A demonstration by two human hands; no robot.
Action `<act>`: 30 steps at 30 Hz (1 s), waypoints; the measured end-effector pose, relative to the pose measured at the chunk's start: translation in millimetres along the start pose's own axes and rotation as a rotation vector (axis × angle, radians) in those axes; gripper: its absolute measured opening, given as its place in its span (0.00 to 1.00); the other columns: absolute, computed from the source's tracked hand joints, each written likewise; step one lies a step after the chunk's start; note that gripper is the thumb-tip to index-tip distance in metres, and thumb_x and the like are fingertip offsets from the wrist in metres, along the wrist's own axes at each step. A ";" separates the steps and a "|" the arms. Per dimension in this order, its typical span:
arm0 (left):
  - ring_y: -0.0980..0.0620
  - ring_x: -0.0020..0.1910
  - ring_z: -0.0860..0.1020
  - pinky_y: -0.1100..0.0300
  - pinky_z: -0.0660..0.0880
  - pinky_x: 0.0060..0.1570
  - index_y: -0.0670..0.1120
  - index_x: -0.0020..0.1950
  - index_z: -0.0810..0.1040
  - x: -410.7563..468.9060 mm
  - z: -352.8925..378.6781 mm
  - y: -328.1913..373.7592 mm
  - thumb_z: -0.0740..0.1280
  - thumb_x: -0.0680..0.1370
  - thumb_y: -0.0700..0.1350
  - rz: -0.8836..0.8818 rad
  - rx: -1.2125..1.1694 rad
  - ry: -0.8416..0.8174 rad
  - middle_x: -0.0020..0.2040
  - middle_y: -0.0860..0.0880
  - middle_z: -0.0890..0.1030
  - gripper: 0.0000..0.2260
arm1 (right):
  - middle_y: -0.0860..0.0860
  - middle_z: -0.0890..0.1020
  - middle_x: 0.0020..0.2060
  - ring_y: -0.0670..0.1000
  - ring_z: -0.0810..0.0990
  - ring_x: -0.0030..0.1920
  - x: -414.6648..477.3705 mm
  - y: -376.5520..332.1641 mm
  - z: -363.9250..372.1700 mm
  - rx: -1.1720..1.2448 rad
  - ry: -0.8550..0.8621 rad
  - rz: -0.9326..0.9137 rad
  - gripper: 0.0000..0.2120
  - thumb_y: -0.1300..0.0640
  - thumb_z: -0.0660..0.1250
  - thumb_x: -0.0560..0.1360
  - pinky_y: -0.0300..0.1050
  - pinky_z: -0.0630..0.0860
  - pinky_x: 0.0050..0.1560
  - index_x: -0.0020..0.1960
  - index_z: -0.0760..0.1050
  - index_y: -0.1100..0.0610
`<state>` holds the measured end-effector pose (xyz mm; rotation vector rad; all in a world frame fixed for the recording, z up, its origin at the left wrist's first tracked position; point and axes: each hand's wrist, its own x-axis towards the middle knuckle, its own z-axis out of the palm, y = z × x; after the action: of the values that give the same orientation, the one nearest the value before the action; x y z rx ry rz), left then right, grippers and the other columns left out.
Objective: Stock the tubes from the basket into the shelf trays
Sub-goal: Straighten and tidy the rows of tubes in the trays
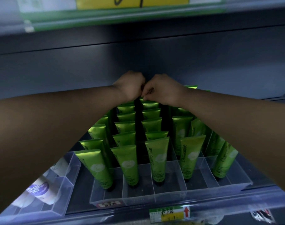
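Green tubes [158, 158] stand cap-down in rows inside a clear divided tray [138, 195] on the dark shelf. Both arms reach to the far end.

- Right hand [163, 90]: fingers curled, apparently pinching the crimped top of the rear tube [150, 104] in a middle lane.
- Left hand [130, 85]: curled tight, touching the right; cannot tell whether it holds anything.
- Basket: not in view.
- Risk: forearms pass low over the near rows, and a dropped wrist could knock tubes over in a chain.
- Risk: right lanes lean unevenly, so a nudge may tip them across a divider.
- Risk: rear tube, seated blind, could wedge crooked.
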<state>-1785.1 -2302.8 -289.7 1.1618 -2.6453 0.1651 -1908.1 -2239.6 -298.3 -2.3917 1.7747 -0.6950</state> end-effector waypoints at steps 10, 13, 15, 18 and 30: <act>0.46 0.53 0.80 0.64 0.69 0.46 0.45 0.54 0.82 -7.3 -8.6 2.5 0.65 0.74 0.38 0.062 -0.095 0.043 0.53 0.45 0.83 0.12 | 0.47 0.80 0.42 0.42 0.76 0.45 -6.9 20.8 -41.8 0.011 0.096 0.087 0.08 0.59 0.66 0.75 0.28 0.65 0.38 0.51 0.82 0.57; 0.45 0.54 0.79 0.62 0.71 0.51 0.44 0.56 0.81 -6.8 -13.3 9.1 0.65 0.75 0.38 0.075 -0.112 0.063 0.55 0.44 0.82 0.12 | 0.48 0.82 0.44 0.46 0.79 0.49 -10.6 31.3 -55.9 0.010 0.123 0.143 0.09 0.63 0.65 0.75 0.35 0.72 0.51 0.51 0.82 0.57; 0.46 0.54 0.79 0.62 0.71 0.51 0.44 0.57 0.80 -3.1 -15.7 17.0 0.64 0.75 0.39 0.071 -0.150 0.093 0.55 0.44 0.82 0.12 | 0.51 0.83 0.47 0.49 0.80 0.51 -14.5 38.0 -62.0 0.001 0.125 0.172 0.10 0.64 0.64 0.75 0.41 0.73 0.56 0.51 0.81 0.57; 0.46 0.53 0.79 0.61 0.73 0.51 0.43 0.57 0.79 5.5 -15.5 33.1 0.64 0.75 0.39 0.063 -0.250 0.082 0.52 0.44 0.82 0.11 | 0.52 0.83 0.48 0.49 0.79 0.49 -22.0 48.0 -64.6 -0.050 0.093 0.216 0.10 0.63 0.64 0.74 0.37 0.71 0.50 0.52 0.81 0.56; 0.49 0.51 0.80 0.63 0.72 0.45 0.43 0.53 0.82 31.7 -2.6 59.5 0.71 0.71 0.38 0.022 -0.202 -0.116 0.51 0.46 0.83 0.11 | 0.53 0.84 0.49 0.50 0.80 0.49 -39.7 50.6 -49.4 -0.221 -0.080 0.122 0.10 0.63 0.69 0.71 0.27 0.60 0.39 0.52 0.82 0.59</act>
<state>-1849.2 -2284.5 -278.9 1.1064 -2.6988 -0.1664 -1981.8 -2209.5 -283.0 -2.3770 2.0390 -0.4021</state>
